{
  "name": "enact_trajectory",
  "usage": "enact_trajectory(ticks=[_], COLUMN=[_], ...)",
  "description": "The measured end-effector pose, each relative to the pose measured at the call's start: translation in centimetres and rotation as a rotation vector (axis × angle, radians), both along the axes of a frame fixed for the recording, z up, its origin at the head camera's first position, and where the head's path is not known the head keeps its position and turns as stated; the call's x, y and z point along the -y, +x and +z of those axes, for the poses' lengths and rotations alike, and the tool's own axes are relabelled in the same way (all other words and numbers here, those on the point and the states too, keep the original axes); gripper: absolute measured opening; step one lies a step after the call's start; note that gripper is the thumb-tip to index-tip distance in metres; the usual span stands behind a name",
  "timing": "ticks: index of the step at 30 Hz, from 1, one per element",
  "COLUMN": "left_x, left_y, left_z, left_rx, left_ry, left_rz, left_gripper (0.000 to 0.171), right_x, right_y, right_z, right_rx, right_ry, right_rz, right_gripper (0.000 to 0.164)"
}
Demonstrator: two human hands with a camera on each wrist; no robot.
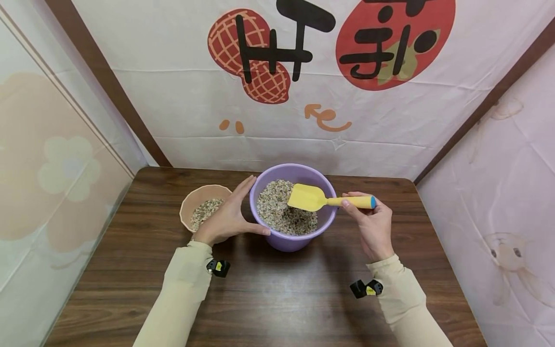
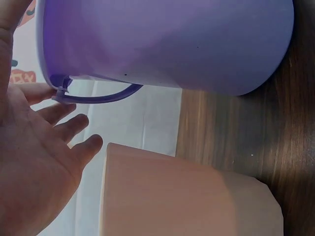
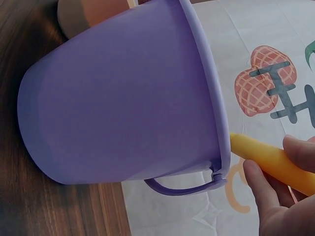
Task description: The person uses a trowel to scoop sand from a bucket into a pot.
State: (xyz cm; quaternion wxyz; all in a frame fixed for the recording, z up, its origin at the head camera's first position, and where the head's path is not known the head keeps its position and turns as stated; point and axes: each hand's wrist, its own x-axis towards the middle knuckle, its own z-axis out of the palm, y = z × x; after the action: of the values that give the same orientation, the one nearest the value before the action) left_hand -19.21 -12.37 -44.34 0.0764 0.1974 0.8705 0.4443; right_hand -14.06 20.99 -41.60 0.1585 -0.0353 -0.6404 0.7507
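A purple bucket (image 1: 289,244) stands on the table, holding small mixed-colour gravel (image 1: 273,200). My right hand (image 1: 376,227) grips the yellow handle of a toy shovel (image 1: 307,197) with a blue end cap. The shovel's blade lies over the gravel inside the bucket; whether its tip touches cannot be told. On the bucket's left side, my left hand (image 1: 232,216) rests against the rim, thumb and fingers spread. The left wrist view shows those fingers (image 2: 71,128) fairly straight near the bucket's handle joint (image 2: 61,91). In the right wrist view, thumb and fingers hold the shovel handle (image 3: 268,157).
Left of the bucket, partly behind my left hand, is a peach scalloped bowl (image 1: 185,212) with some gravel in it. The dark wooden table (image 1: 286,299) meets a printed white backdrop (image 1: 182,111) at its far edge. Printed sheets hang on both sides.
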Motion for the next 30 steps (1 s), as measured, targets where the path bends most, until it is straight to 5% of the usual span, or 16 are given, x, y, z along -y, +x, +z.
enact_trajectory(ticks=[6, 23, 30], left_x=[0.0, 0.0, 0.1], left_y=[-0.1, -0.1, 0.1], left_z=[0.0, 0.0, -0.1], left_rx=[0.013, 0.018, 0.007], left_ry=[0.025, 0.026, 0.019], left_rz=[-0.009, 0.004, 0.005], left_gripper=[0.139, 0.139, 0.139], right_x=[-0.1, 0.3, 0.3], right_y=[-0.3, -2.9, -4.4], right_z=[0.0, 1.7, 1.1], right_rx=[-0.001, -0.026, -0.024], right_ry=[0.038, 0.417, 0.485], right_rz=[0.011, 0.038, 0.049], right_gripper=[0.029, 0.027, 0.026])
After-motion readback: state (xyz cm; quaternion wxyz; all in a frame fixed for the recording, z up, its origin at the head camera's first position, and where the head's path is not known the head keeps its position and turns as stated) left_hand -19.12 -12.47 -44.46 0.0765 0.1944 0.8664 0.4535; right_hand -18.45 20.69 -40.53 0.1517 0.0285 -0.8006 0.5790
